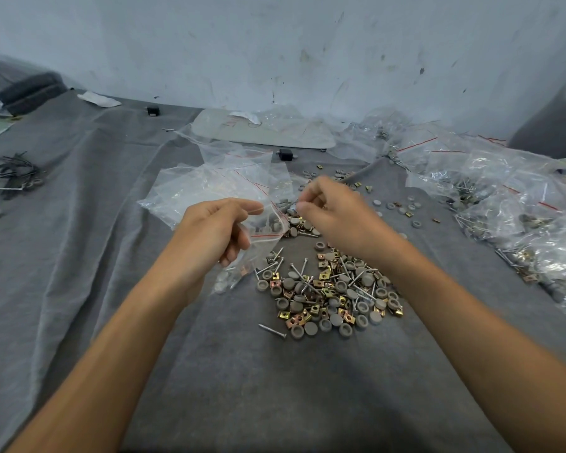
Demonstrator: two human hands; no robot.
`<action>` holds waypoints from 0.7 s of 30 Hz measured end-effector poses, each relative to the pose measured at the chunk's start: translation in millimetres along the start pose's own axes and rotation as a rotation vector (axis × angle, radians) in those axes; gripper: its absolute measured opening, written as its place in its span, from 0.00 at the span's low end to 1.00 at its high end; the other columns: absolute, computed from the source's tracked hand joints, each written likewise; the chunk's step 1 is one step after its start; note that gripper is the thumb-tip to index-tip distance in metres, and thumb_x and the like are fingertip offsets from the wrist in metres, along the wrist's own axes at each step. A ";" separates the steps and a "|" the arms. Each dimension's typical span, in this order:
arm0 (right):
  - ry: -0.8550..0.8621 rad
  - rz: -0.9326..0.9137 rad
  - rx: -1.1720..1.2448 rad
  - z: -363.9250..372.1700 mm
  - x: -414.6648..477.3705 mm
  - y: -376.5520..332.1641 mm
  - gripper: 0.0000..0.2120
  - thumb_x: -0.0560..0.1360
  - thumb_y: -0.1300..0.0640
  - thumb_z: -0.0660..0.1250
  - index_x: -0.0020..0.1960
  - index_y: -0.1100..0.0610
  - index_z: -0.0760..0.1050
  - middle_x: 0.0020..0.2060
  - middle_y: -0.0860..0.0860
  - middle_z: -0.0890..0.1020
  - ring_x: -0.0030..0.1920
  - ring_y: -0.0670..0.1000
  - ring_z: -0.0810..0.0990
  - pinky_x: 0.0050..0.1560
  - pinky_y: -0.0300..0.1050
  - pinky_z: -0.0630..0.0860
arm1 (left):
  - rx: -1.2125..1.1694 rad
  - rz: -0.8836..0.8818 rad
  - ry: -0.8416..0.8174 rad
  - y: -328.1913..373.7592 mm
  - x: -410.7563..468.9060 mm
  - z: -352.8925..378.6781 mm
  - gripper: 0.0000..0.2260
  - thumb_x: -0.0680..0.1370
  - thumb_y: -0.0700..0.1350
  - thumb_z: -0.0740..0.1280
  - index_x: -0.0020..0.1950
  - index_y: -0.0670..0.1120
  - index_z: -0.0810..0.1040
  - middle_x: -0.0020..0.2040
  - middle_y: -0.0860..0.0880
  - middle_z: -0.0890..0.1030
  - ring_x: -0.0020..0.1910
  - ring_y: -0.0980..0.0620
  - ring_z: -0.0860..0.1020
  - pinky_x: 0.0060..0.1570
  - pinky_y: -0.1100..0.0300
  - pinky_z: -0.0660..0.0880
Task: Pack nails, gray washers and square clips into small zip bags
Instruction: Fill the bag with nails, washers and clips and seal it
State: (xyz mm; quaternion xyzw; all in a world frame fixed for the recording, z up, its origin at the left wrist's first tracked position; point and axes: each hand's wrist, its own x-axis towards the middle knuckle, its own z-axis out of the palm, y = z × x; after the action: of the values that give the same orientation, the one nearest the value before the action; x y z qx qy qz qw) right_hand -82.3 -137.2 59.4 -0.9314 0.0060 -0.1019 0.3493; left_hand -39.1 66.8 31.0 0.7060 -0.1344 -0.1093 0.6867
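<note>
hidden or unclear: the right hand point(335, 217) is motion-blurred. its fingers are curled together at the mouth of the small zip bag point(266, 223), and i cannot tell whether they pinch a part, the bag lip, or nothing. the left hand point(209, 230) grips the bag with curled fingers and covers part of it. i read a few metal and gray parts inside through the film; their count is not readable. both forearms run out of the lower edge.

reference: the loose pile point(334, 289) of nails point(303, 266), gray washers point(335, 319) and square clips point(283, 313) on the gray cloth point(111, 289).
- the held bag hangs over the pile's far-left edge.
- a single nail point(272, 331) lies just nearer than the pile.
- empty bags point(193, 191) lie beyond the pile to the left, partly behind the left hand.
- filled bags point(504, 197) are heaped right of the pile, cut by the frame edge.
- a black bundle point(12, 173) lies far left of the pile, detail unreadable.
</note>
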 end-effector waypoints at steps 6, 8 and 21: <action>0.106 -0.188 0.186 -12.6 0.2 -31.7 0.02 0.80 0.53 0.68 0.51 0.50 0.76 0.40 0.42 0.76 0.38 0.40 0.73 0.41 0.38 0.72 | -0.001 -0.004 0.003 0.3 -0.8 0.8 0.15 0.79 0.41 0.60 0.49 0.51 0.87 0.28 0.47 0.77 0.25 0.52 0.69 0.23 0.62 0.66; 0.106 -0.219 0.193 -11.2 0.3 -37.9 0.02 0.80 0.53 0.68 0.51 0.50 0.76 0.39 0.42 0.76 0.37 0.41 0.72 0.41 0.38 0.71 | 0.002 -0.003 0.005 0.8 -1.1 1.1 0.15 0.79 0.41 0.60 0.49 0.51 0.87 0.29 0.47 0.77 0.25 0.52 0.69 0.23 0.62 0.66; 0.138 -0.251 0.191 -5.1 -3.7 -45.2 0.10 0.78 0.47 0.72 0.58 0.47 0.79 0.38 0.44 0.82 0.34 0.42 0.76 0.39 0.40 0.74 | -0.001 0.011 -0.004 1.6 -0.7 -0.2 0.14 0.76 0.43 0.61 0.49 0.51 0.87 0.28 0.47 0.77 0.25 0.52 0.69 0.23 0.62 0.66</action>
State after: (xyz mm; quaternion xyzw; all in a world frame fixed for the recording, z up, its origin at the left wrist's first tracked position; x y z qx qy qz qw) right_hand -89.6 -106.0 91.9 -0.8783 -0.0959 -0.2082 0.4195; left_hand -39.7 67.2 32.6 0.7047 -0.1395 -0.1068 0.6874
